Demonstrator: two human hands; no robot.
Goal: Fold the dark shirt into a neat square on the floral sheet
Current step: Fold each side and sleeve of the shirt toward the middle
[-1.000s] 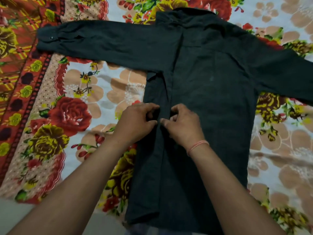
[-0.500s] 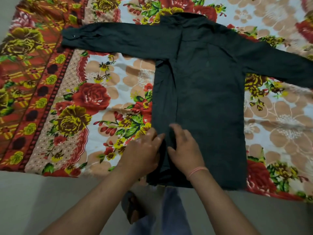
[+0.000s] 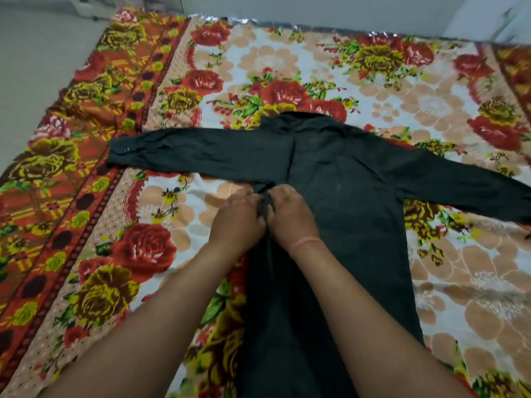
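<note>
The dark shirt (image 3: 344,202) lies flat on the floral sheet (image 3: 287,67), collar away from me, both long sleeves stretched out left and right. Its left side panel is folded inward along a lengthwise crease. My left hand (image 3: 237,218) and my right hand (image 3: 290,214) rest side by side on that crease, just below the left sleeve. Their fingers are bent and pinch the dark cloth between them. A pink band circles my right wrist.
The sheet's orange-red patterned border (image 3: 86,116) runs down the left. Bare grey floor (image 3: 34,53) lies beyond it at the left and past the far edge. Something white (image 3: 511,18) shows at the top right corner.
Both hands have slid up the folded edge from the shirt's hem to just under the left sleeve. The view has pulled back and shows more of the sheet's far end.
</note>
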